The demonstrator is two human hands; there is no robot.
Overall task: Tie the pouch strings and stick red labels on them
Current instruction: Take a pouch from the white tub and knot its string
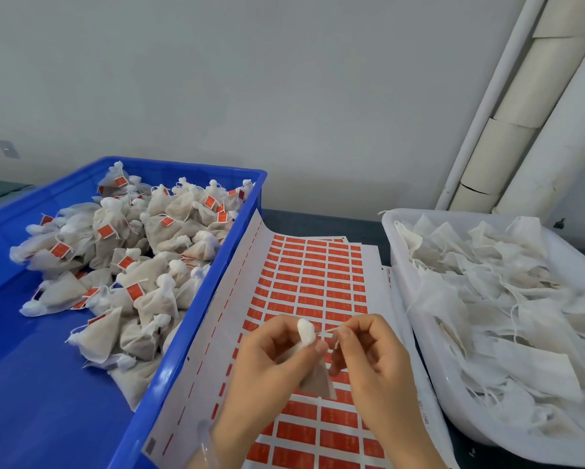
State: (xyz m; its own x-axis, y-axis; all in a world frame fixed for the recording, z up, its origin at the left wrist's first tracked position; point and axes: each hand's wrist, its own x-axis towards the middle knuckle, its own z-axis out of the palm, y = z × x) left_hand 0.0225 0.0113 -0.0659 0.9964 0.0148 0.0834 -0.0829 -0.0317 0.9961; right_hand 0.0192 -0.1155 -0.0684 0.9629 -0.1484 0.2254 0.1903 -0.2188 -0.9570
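My left hand (270, 360) grips a small white pouch (313, 379) by its gathered neck, the puffed top showing above my thumb. My right hand (368, 353) pinches the pouch's thin string (331, 330), which runs taut between the two hands. Both hands hover over a sheet of red labels (313, 289) lying flat between two bins. The pouch body hangs below my left fingers, partly hidden by them.
A blue crate (189, 336) on the left holds several tied pouches (122, 252) with red labels. A white tub (419, 336) on the right holds several untied pouches (507, 299). More label sheets lie under the top one. A wall and pipes stand behind.
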